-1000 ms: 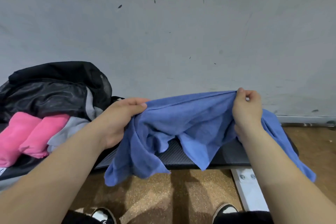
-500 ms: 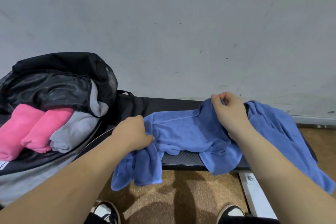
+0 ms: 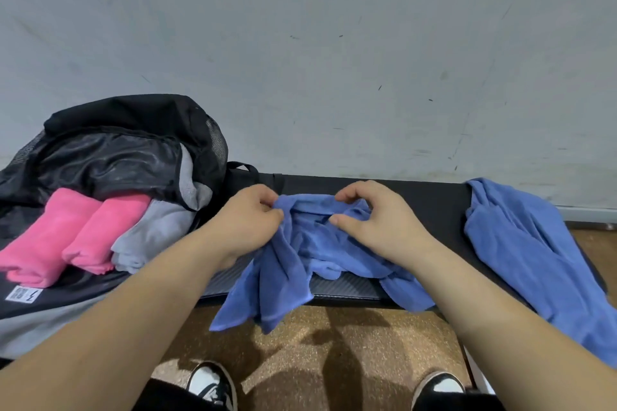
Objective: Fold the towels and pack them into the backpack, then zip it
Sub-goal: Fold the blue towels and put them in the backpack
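A crumpled blue towel point(image 3: 300, 260) lies on the black bench point(image 3: 417, 203), its lower edge hanging over the front. My left hand point(image 3: 247, 220) pinches its upper left edge. My right hand point(image 3: 370, 220) grips the bunched cloth just to the right, close to the left hand. A second blue towel point(image 3: 527, 243) lies loose at the bench's right end, draping over the edge. The open black backpack point(image 3: 127, 143) sits at the left, with two rolled pink towels point(image 3: 66, 237) and a folded grey towel point(image 3: 153, 237) in its mouth.
A grey wall rises right behind the bench. Brown speckled floor lies below the front edge, with my two shoes point(image 3: 210, 384) at the bottom. A white label point(image 3: 23, 294) shows on the backpack's lower left part.
The towel has come down from being held spread in the air onto the bench. My hands have drawn together at its top edge, and the view has shifted right, showing the second blue towel apart.
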{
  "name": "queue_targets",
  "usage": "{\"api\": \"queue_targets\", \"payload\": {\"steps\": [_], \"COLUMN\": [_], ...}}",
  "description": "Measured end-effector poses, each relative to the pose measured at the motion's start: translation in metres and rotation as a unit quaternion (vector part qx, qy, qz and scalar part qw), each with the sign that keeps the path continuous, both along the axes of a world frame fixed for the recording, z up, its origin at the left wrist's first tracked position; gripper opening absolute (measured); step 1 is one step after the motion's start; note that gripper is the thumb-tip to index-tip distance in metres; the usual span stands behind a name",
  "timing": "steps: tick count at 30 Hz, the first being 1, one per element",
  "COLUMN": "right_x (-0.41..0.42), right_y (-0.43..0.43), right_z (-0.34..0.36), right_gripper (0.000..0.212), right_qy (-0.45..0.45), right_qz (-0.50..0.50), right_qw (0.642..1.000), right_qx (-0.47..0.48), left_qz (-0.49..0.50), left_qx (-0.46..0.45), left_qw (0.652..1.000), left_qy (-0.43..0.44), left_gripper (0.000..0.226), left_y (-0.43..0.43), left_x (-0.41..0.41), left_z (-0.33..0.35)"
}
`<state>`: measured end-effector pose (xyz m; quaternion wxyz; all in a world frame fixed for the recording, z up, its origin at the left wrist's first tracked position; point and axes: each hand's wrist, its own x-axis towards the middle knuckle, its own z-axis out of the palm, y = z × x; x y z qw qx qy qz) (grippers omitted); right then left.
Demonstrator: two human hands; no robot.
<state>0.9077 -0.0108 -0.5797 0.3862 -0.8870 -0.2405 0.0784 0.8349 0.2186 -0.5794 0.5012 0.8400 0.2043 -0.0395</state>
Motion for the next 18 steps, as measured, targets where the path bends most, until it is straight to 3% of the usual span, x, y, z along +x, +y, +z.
{"api": "queue_targets", "payload": {"steps": [3,6,8,10,14,16,18], "right_x": [-0.006,-0.012,-0.012,-0.011,-0.006,-0.002,0.007], "right_y": [0.010,0.021,0.026,0.027,0.028,0.027,0.022], "right_z": [0.003,0.004,0.003,0.004,0.009,0.010,0.010], "right_gripper": [0.042,0.029,0.012,0.013,0.015,0.015,0.015], "right_qy": [-0.012,0.020,0.013,-0.001,0.010,0.021,0.020], "right_qz": [0.044,0.066,0.079,0.079,0.032,0.004,-0.037], "right_qw": [0.999,0.997,0.996,0.997,0.999,0.999,0.998], "right_qx": [0.022,0.046,0.032,0.005,-0.012,-0.027,-0.043], "left_qz": [-0.041,-0.044,-0.025,-0.021,-0.153,-0.193,-0.154], "left_qx": [-0.230,-0.314,-0.215,-0.070,0.081,0.143,0.174], "left_qw": [0.972,0.948,0.976,0.997,0.985,0.971,0.971], "left_qy": [0.017,-0.002,-0.009,-0.008,-0.005,-0.015,-0.050], "left_gripper": [0.018,0.020,0.022,0.017,0.041,0.037,0.026], "left_y": [-0.005,-0.005,0.000,0.007,0.014,0.015,0.019], "left_x": [-0.010,-0.013,-0.011,-0.009,-0.014,-0.016,-0.014], "left_z": [0.017,0.024,0.017,0.009,0.009,0.009,0.008]}}
